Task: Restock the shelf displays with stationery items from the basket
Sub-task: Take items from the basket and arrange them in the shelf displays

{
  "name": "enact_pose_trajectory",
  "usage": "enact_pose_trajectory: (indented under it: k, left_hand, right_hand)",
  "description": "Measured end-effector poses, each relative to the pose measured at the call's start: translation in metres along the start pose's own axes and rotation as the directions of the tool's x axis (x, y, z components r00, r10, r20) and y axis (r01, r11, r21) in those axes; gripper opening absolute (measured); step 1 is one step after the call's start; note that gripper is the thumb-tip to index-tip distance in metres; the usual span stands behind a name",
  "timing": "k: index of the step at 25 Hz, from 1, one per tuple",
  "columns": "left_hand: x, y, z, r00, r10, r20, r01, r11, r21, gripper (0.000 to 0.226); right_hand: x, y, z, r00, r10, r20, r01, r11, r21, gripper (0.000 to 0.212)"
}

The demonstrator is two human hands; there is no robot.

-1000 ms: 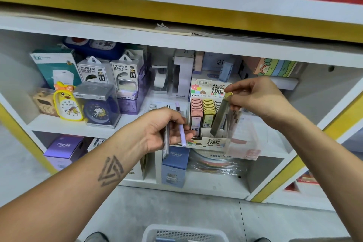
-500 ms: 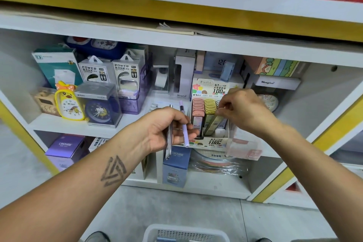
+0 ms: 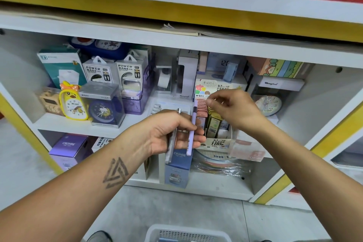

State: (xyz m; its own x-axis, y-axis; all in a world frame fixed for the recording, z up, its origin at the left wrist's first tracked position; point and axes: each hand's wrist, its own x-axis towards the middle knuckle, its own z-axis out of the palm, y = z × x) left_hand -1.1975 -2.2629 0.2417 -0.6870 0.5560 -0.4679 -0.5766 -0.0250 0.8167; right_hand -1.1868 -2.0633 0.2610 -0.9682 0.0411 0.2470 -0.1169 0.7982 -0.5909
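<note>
Two bare forearms with no sleeves in sight, a dark tattoo of interlocking triangle outlines [image 3: 115, 173] on the left forearm just behind the wrist, left hand [image 3: 169, 133] and right hand [image 3: 235, 108] both without gloves
</note>
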Motion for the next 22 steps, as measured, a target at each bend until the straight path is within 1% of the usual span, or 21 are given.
enact_pose_trajectory:
  k: [1, 2, 3, 4, 5, 6, 7, 9, 10, 11, 13, 15, 18, 20, 22]
  left_hand:
    - [-0.001, 0.000, -0.001, 1.000, 0.002, 0.009, -0.002, 1.000, 0.011, 0.022]
    - [-0.003, 0.000, -0.001, 1.000, 0.000, 0.019, -0.001, 1.000, 0.018, 0.024]
    - [-0.005, 0.000, -0.002, 1.000, -0.007, 0.030, 0.006, 1.000, 0.022, 0.025]
    - [-0.008, 0.000, -0.003, 0.999, -0.011, 0.039, 0.010, 1.000, 0.027, 0.021]
    - [-0.010, 0.001, -0.005, 1.000, -0.005, 0.030, 0.004, 1.000, 0.030, 0.015]
    - [-0.012, 0.003, -0.009, 1.000, 0.018, -0.007, -0.018, 1.000, 0.020, 0.011]
    - [-0.014, 0.005, -0.015, 0.996, 0.056, -0.073, -0.057, 0.998, -0.007, 0.016]
    - [-0.016, 0.012, -0.033, 0.956, 0.123, -0.268, -0.154, 0.983, -0.100, 0.029]
    - [-0.017, 0.016, -0.042, 0.925, 0.140, -0.353, -0.195, 0.973, -0.126, 0.030]
    - [-0.020, 0.019, -0.049, 0.900, 0.145, -0.411, -0.213, 0.969, -0.123, 0.026]
    - [-0.026, 0.024, -0.058, 0.883, 0.125, -0.453, -0.195, 0.974, -0.112, 0.024]
    - [-0.031, 0.027, -0.060, 0.908, 0.086, -0.410, -0.156, 0.978, -0.140, 0.025]
    - [-0.031, 0.027, -0.052, 0.955, 0.080, -0.285, -0.153, 0.958, -0.244, 0.013]
    - [-0.026, 0.024, -0.039, 0.969, 0.081, -0.235, -0.151, 0.943, -0.297, 0.011]
    - [-0.016, 0.020, -0.018, 0.982, 0.072, -0.173, -0.125, 0.942, -0.313, 0.012]
  right_hand:
    - [-0.001, -0.005, 0.004, 0.994, 0.078, 0.070, -0.093, 0.965, 0.244, 0.019]
    - [-0.003, -0.010, 0.009, 0.980, 0.121, 0.157, -0.176, 0.897, 0.406, 0.019]
    - [-0.003, -0.013, 0.014, 0.965, 0.131, 0.229, -0.231, 0.837, 0.496, 0.020]
    - [-0.002, -0.016, 0.018, 0.957, 0.124, 0.263, -0.254, 0.794, 0.552, 0.021]
    - [-0.001, -0.020, 0.019, 0.959, 0.114, 0.260, -0.252, 0.764, 0.594, 0.020]
    - [0.001, -0.024, 0.019, 0.968, 0.116, 0.225, -0.235, 0.739, 0.632, 0.018]
    - [0.004, -0.027, 0.018, 0.979, 0.126, 0.160, -0.201, 0.722, 0.662, 0.015]
    - [0.009, -0.031, 0.014, 0.990, 0.141, -0.004, -0.104, 0.749, 0.655, 0.014]
    - [0.010, -0.032, 0.013, 0.989, 0.130, -0.063, -0.063, 0.780, 0.623, 0.014]
    - [0.011, -0.033, 0.014, 0.989, 0.113, -0.095, -0.034, 0.801, 0.598, 0.014]
    - [0.013, -0.034, 0.016, 0.991, 0.080, -0.108, -0.001, 0.808, 0.589, 0.010]
    - [0.012, -0.034, 0.017, 0.992, 0.064, -0.108, 0.011, 0.812, 0.583, 0.008]
    - [0.010, -0.027, 0.005, 0.986, 0.075, -0.147, 0.022, 0.821, 0.570, 0.009]
    - [0.008, -0.013, -0.012, 0.974, 0.120, -0.193, 0.016, 0.811, 0.585, 0.005]
    - [0.003, 0.006, -0.033, 0.956, 0.179, -0.232, -0.001, 0.795, 0.607, 0.002]
